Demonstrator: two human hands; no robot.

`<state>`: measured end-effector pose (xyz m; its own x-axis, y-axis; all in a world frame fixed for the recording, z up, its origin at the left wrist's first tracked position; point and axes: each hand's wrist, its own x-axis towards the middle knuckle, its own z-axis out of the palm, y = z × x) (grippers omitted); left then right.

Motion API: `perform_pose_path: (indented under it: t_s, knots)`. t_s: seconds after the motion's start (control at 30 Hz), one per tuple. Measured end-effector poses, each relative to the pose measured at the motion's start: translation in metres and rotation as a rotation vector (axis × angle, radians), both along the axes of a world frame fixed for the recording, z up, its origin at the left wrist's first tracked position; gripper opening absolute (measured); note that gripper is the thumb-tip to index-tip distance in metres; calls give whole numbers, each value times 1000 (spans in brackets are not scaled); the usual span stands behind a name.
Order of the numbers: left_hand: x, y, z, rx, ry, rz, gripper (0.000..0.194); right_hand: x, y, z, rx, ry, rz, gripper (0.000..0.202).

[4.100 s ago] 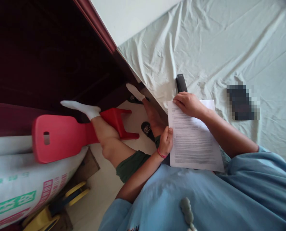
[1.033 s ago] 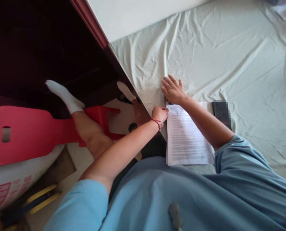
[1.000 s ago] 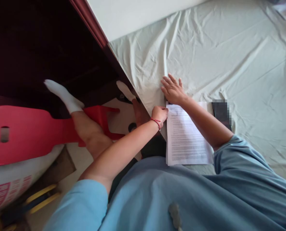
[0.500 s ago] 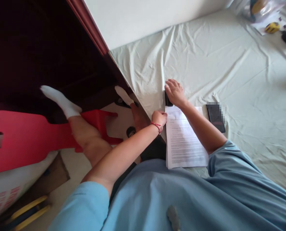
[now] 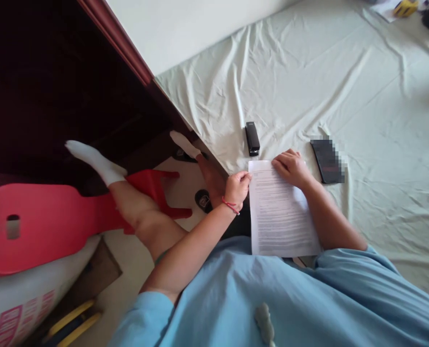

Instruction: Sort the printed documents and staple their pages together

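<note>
Left hand point(image 5: 237, 189) pinches the paper point(image 5: 277, 217) near one corner; right hand point(image 5: 293, 168) half-curls over its top edge, grip unclear. Uneven pulling could crease it.

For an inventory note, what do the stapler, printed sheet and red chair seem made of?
Stapler: probably plastic, from its smooth, slightly shiny black shell. Printed sheet: matte white paper, thin-edged. Red chair: likely moulded plastic, satin, rounded with a cut-out.

White printed papers point(image 5: 279, 217), seemingly stacked; black stapler point(image 5: 252, 139) lying just beyond top edge.
</note>
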<state>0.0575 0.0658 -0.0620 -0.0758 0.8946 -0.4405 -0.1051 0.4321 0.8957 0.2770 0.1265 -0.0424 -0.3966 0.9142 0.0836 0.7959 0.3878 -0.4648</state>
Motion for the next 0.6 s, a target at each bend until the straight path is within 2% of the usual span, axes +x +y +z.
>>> perform_pose_path:
  t_s: [0.1,0.2,0.33,0.43,0.5,0.6]
  knots:
    - [-11,-7,0,120,43,-3,18,-8,2,5,-5,62,11,36]
    - [-18,-23,-1,188,-31,-11,21,-16,10,7,76,149,-69,36]
    - [-20,-57,-4,78,-248,-115,46,-22,15,0,171,268,-220,34]
    - [-18,-81,-9,-22,-342,-230,60,-24,13,-10,162,277,-263,33]
    - [-18,-90,-12,-102,-336,-280,65,-24,11,-14,147,250,-264,34]
    - [-22,-95,-19,-110,-266,-296,69,-16,11,-12,152,191,-311,40]
